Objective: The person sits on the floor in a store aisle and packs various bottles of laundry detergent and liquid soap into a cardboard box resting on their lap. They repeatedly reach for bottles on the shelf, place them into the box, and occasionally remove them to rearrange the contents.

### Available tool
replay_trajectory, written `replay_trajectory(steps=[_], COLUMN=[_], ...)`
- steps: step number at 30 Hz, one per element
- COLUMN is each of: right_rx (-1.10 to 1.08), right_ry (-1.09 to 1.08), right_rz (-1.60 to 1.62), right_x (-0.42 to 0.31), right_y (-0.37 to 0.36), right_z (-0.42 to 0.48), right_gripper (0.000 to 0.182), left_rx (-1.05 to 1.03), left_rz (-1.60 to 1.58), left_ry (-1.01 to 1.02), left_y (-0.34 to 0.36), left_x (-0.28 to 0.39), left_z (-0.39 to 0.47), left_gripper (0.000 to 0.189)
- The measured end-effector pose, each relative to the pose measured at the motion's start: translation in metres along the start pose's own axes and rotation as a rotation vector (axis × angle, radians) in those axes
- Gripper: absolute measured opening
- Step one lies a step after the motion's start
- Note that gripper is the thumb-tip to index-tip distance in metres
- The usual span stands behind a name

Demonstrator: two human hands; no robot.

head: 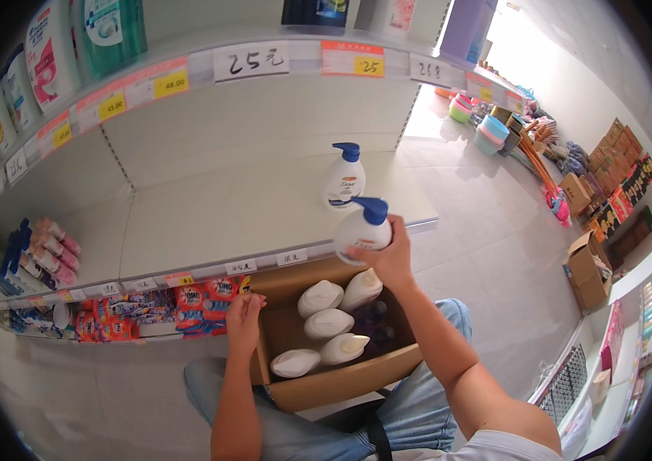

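Observation:
My right hand (386, 253) grips a white Dove pump bottle (355, 230) with a blue pump head, raised above the far right part of the cardboard box (337, 389). Behind it, a second white pump bottle (344, 181) with a blue pump stands upright on the white shelf (234, 207), near its right end. At the box's left edge, my left hand (245, 317) has its fingers curled; whether it grips the cardboard I cannot tell. Inside the box are several white bottles (329, 324) and some dark purple bottles (381, 334) in shadow. The box sits at my lap, between my legs.
An upper shelf edge (308, 57) with price tags and bottles overhangs the scene. Pink and blue bottles (52, 253) occupy the shelf's left end. Red OMO detergent bags (205, 305) lie below. On the right are an open carton (588, 271), plastic basins (492, 132) and mops (554, 199).

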State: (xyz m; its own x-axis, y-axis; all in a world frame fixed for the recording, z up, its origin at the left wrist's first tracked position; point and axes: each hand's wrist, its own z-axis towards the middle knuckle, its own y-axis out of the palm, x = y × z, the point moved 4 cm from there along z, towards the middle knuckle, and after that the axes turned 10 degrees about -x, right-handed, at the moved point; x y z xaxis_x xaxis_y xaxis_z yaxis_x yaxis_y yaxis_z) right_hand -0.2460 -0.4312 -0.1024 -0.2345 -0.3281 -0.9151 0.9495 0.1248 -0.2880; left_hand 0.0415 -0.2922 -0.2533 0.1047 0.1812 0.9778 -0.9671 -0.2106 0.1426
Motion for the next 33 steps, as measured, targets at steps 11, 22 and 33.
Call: replay_trajectory(steps=[11,22,33], right_rx=[0.034,-0.077,-0.229], right_ry=[-0.059,-0.004,0.008], right_rz=[0.153,0.066,-0.068], right_x=[0.006,0.044,0.055], right_y=[-0.015,-0.001,-0.002], right_z=[0.061,0.085,0.093], right_gripper=[0.068,0.068,0.062], left_rx=[0.140,0.192,0.222], left_rz=[0.038,0.005,-0.019], left_ry=[-0.066,-0.076,-0.103], left_y=[-0.006,-0.008,-0.010], left_x=[-0.012,-0.015,-0.018], left_z=[0.004,0.007,0.008], left_gripper=[0.017,0.016,0.017])
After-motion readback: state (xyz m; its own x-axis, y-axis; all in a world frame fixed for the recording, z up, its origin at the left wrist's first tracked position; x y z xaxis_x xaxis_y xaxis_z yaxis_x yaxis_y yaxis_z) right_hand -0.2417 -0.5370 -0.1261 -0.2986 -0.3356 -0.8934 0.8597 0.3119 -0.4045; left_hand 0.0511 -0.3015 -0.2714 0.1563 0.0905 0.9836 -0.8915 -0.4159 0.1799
